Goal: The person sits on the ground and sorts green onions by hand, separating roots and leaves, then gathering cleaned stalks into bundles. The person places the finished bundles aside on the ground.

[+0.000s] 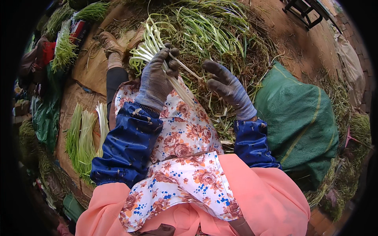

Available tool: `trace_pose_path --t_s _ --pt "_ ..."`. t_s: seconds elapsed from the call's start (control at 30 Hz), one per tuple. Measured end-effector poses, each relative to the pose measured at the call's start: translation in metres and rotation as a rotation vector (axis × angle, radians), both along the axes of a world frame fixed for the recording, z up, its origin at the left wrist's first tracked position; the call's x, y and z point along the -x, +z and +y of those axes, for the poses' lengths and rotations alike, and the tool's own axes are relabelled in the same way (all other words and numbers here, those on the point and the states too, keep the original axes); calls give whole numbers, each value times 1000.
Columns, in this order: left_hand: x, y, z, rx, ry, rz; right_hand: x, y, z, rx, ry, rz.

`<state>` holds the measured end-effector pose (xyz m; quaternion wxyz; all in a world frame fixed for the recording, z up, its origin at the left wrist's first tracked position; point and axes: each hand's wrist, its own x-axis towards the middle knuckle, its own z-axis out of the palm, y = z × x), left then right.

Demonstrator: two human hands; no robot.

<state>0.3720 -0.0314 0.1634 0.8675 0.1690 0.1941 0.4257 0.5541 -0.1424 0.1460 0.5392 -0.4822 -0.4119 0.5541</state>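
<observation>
My left hand point(156, 76), in a soiled blue-grey knit glove, is closed around a bunch of pale stalks point(149, 50), apparently trimmed allium greens. Their curled yellow-green ends fan out above the fist, and the white ends point(181, 91) hang below it over my floral apron point(180, 132). One thin stalk point(187, 68) sticks out sideways towards my right hand point(226, 87). That hand wears a matching glove, its fingers apart and bent, with nothing seen in it. Beyond both hands lies a heap of uncleaned green stalks point(212, 32) with roots and dry debris.
A stuffed green woven sack point(298, 121) stands close at my right. Sorted bundles point(85, 138) lie on brown sheeting at left, with another bundle point(63, 47) farther up. Another person's shoe point(110, 44) appears beyond my left hand. A dark stool point(307, 13) stands at the upper right.
</observation>
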Motion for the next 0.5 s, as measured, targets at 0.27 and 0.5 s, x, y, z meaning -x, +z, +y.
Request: trace_pose_path --t_s 0.27,0.5 --pt "15 9 -13 5 -20 22 11 -14 -38 164 126 156" --pt "53 1 -6 -53 -18 7 16 -53 -108 196 -171 66"
